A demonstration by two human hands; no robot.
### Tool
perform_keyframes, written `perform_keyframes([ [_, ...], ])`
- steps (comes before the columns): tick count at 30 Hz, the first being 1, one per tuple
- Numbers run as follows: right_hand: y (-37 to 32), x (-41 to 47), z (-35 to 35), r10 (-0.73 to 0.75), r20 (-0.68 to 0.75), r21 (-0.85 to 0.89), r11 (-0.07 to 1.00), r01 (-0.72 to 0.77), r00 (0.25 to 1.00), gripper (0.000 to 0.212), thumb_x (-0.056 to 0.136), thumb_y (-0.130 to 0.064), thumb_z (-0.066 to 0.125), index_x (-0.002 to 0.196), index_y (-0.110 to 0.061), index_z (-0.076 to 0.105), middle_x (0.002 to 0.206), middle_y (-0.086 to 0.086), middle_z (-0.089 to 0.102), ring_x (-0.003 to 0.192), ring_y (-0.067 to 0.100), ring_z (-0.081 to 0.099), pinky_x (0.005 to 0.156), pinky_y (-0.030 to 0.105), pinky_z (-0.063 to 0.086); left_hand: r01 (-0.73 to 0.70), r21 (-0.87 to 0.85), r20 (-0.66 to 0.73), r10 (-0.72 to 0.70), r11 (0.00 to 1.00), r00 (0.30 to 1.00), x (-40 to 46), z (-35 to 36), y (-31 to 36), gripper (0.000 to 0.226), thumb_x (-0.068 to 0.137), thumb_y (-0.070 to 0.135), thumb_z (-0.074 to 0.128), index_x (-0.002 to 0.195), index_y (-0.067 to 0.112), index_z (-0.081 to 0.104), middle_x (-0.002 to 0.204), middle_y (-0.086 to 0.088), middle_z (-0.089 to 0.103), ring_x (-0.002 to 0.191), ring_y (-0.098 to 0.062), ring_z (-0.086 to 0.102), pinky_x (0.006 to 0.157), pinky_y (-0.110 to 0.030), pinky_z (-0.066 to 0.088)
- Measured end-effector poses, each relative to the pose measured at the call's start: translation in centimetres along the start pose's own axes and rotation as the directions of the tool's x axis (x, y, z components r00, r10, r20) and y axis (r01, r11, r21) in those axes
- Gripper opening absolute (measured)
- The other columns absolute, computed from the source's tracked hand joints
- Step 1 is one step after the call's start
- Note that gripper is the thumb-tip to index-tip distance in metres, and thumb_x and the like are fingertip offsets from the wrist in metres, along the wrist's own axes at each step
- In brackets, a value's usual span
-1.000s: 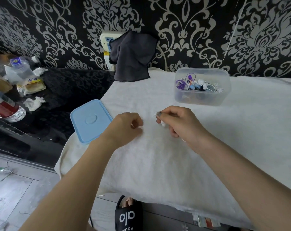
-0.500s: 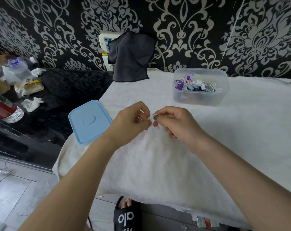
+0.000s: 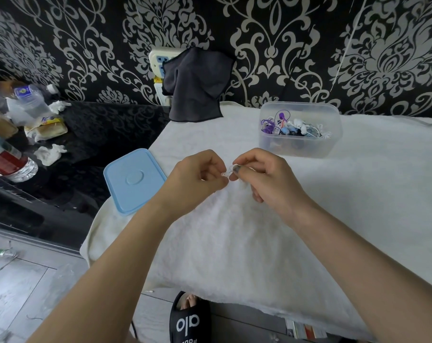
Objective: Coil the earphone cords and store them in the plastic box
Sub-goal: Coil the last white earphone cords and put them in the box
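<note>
Where the two hands meet above the white towel (image 3: pixel 234 243), a small pale earphone piece (image 3: pixel 226 172) is pinched between them; it is too small and washed out against the cloth to make out its cord or how much is coiled. The left hand (image 3: pixel 197 179) has its fingers curled inward, thumb and forefinger closed on the near end of the piece. The right hand (image 3: pixel 264 177) mirrors it, fingertips (image 3: pixel 236 169) with dark polish nipping the far end, the remaining fingers folded under the palm. Both grips are tight, closed on the same piece.

Beyond the right hand stands the clear plastic box (image 3: pixel 300 147), open at the top, with a tangle of purple, blue and white earphones (image 3: pixel 291 127) lying inside. The box's light blue lid (image 3: pixel 133 180) lies flat on the towel's corner, left of the left hand and well apart from the box. Behind the box and to its left, a dark grey cloth (image 3: pixel 195 87) hangs over a wall socket (image 3: pixel 158 58) against the black-and-silver patterned wallpaper. Far left of the lid, plastic bottles (image 3: pixel 29 100) and crumpled tissues (image 3: pixel 50 154) sit on a dark surface. Below the towel's near edge, a black slipper (image 3: pixel 190 320) shows on the floor.
</note>
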State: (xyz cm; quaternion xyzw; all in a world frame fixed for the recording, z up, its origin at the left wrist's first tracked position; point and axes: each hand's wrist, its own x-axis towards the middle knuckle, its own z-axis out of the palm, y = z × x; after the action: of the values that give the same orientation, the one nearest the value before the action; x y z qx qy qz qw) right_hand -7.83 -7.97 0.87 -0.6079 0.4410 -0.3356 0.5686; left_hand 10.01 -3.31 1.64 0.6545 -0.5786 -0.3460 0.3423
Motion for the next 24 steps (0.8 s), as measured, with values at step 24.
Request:
perform_keyframes([
  [24,-0.7,0.3,-0.4,0.248,0.116,0.295,0.916,-0.271,0.962,0.002,0.088,-0.008,0.067,0.087,-0.008,0.068,0.077,0.009,0.069,0.047,0.012,0.035,0.045,0.024,0.030,-0.144,0.011,-0.014,0.144,0.989,0.989,-0.6,-0.5,1.1,0.012,0.090,0.008,0.075,0.096,0.018,0.072,0.083,0.010,0.075,0.081,-0.008,0.071,0.079,-0.021,0.056],
])
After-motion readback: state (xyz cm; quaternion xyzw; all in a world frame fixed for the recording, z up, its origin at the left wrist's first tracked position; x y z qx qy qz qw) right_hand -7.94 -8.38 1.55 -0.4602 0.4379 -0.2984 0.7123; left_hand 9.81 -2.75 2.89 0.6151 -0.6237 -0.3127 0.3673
